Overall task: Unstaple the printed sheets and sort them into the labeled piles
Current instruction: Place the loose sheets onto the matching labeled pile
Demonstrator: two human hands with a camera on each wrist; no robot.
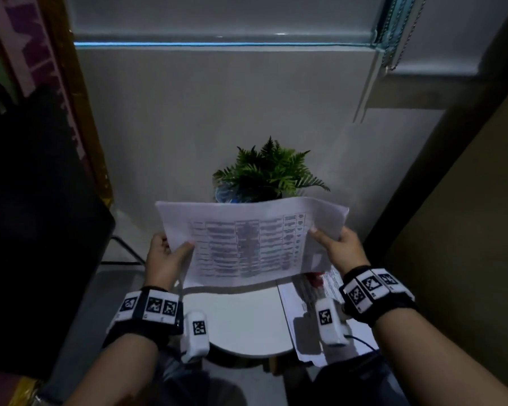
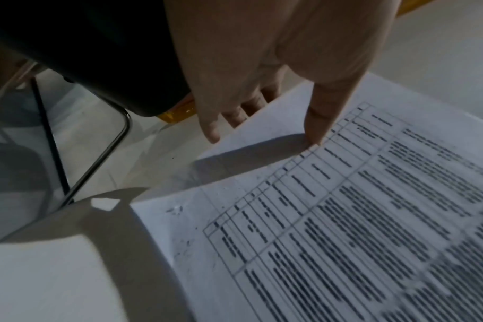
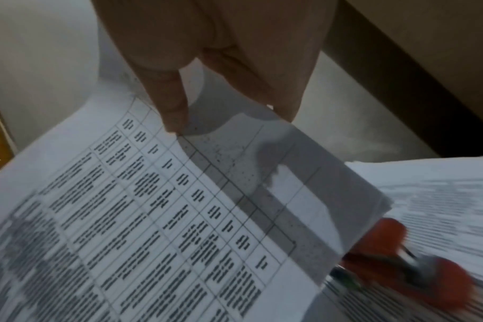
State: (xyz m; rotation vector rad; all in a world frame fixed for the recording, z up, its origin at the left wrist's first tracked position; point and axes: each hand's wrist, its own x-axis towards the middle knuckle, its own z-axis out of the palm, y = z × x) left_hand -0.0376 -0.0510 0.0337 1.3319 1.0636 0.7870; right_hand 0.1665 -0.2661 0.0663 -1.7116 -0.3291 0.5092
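I hold a set of printed sheets [image 1: 247, 244] with a table on them above the small white round table [image 1: 241, 317]. My left hand [image 1: 173, 247] pinches the left edge, thumb [image 2: 317, 130] on top and fingers [image 2: 235, 115] beneath the sheets [image 2: 345, 217]. At the right edge my right hand [image 1: 326, 238] pinches the same way, thumb [image 3: 174, 113] on the print. There the top sheet [image 3: 152, 207] curls up off the one below. No staple shows in any view.
A pile of printed papers [image 1: 305, 306] lies on the table's right side, with a red-handled tool [image 3: 400, 250] on it. A potted fern [image 1: 267, 174] stands behind the sheets. A black chair [image 1: 35, 230] is close on the left, a brown panel [image 1: 467, 230] on the right.
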